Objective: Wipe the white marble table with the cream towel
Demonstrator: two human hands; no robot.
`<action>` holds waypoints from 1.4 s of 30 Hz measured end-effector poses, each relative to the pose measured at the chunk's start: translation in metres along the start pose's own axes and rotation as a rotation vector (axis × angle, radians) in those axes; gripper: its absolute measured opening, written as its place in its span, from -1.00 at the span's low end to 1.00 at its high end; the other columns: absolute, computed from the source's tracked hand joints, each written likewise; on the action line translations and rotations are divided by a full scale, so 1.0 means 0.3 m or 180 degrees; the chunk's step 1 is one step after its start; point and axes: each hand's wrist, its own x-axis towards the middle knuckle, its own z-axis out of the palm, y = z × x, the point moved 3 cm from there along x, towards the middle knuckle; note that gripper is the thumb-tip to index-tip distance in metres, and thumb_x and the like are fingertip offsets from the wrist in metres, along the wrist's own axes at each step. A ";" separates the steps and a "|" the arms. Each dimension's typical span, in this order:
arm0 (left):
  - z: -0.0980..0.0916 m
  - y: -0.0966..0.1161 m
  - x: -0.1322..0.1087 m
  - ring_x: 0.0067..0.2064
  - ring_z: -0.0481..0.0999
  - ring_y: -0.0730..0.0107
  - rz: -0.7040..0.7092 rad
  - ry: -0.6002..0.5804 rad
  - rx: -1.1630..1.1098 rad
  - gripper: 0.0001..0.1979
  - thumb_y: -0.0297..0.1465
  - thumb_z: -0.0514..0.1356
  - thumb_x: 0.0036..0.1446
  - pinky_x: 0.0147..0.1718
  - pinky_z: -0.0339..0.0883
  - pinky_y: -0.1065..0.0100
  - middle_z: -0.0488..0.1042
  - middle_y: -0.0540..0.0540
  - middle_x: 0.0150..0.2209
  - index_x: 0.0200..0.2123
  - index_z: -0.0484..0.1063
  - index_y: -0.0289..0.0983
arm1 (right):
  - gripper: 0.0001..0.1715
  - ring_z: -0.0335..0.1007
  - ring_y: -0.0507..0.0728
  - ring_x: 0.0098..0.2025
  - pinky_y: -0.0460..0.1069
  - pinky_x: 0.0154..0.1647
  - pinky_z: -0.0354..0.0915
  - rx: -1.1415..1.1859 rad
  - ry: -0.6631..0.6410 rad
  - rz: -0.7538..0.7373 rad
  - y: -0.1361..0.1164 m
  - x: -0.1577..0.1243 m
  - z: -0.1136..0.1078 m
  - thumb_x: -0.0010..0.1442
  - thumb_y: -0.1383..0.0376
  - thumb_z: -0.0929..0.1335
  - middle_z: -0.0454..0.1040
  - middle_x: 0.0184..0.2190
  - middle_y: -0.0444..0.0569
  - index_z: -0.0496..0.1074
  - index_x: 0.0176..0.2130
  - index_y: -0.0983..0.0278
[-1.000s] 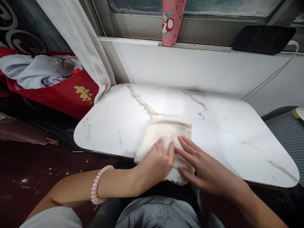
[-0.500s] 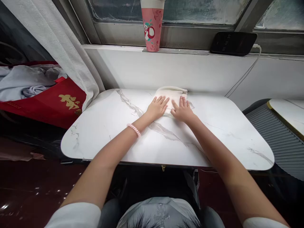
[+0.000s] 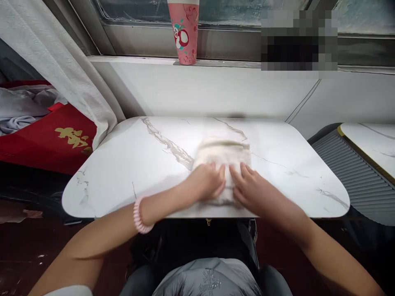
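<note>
A folded cream towel (image 3: 222, 153) lies on the white marble table (image 3: 129, 164), a little in front of the table's middle. My left hand (image 3: 207, 183) presses flat on the towel's near left part, fingers stretched out. My right hand (image 3: 253, 190) lies beside it on the towel's near right part, fingers also stretched flat. Both hands are blurred by motion. A pink coil band sits on my left wrist.
A pink cup (image 3: 184, 31) stands on the window ledge at the back. A red bag (image 3: 58, 137) with grey cloth sits to the left, beside a white curtain (image 3: 58, 61). A grey ribbed surface (image 3: 348, 168) and another marble top (image 3: 370, 142) are at the right.
Both hands slid the towel from the table's front edge to the far edge, and have now drawn it back toward the front of the table.
</note>
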 end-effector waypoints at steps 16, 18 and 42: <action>0.052 -0.106 0.388 0.37 0.07 0.14 -0.0263 -0.0420 -0.0854 -0.48 -0.31 -0.15 0.42 0.26 0.05 0.18 0.05 -0.30 0.37 0.38 -0.04 -0.34 | -0.33 0.00 0.44 0.36 0.32 0.25 0.07 0.0203 -0.1250 0.2541 0.285 0.203 0.057 0.32 0.40 0.13 0.06 0.32 0.45 0.02 0.36 0.58; 0.087 -0.128 0.476 0.41 -0.07 0.16 -0.0594 -0.0315 -0.0869 -0.47 -0.30 -0.21 0.44 0.32 -0.14 0.18 -0.07 -0.29 0.40 0.40 -0.12 -0.33 | -0.31 -0.15 0.39 0.41 0.32 0.31 -0.05 0.0258 -0.1150 0.2663 0.377 0.255 0.098 0.36 0.35 0.12 -0.09 0.38 0.38 -0.08 0.39 0.52; -0.136 0.238 0.265 -0.46 0.51 0.26 0.0937 -0.0129 -0.0758 -0.78 -0.57 0.09 0.14 -0.51 0.32 0.32 0.54 -0.24 -0.42 -0.26 0.54 -0.43 | -0.64 0.54 0.23 -0.24 -0.03 -0.37 0.38 0.0444 -0.1278 0.2129 0.131 -0.183 -0.062 0.27 0.52 0.15 0.53 -0.30 0.18 0.45 -0.10 0.43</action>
